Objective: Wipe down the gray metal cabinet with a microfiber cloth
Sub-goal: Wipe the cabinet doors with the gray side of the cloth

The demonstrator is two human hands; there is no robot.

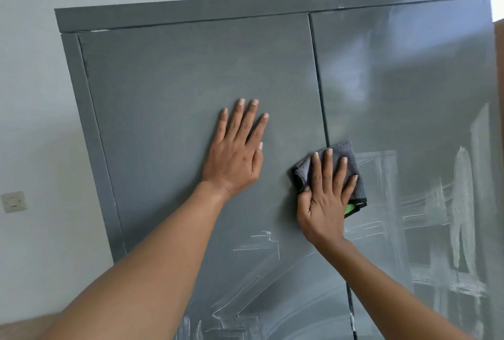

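Both hands flat: left hand (pixel 234 154) braces the cabinet (pixel 177 80), right hand (pixel 324 198) presses the cloth (pixel 351 165) centre-frame; loose fold could slip, leaving streaks.

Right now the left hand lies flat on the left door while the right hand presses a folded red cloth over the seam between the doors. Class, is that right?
Not quite: the cloth is gray, not red, as the head view shows. The rest stands: left hand flat on the left door, right hand pressing the cloth over the seam.

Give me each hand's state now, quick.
Left hand: open, flat against the gray cabinet's left door.
Right hand: open, fingers straight, pressing the folded gray cloth against the door seam.
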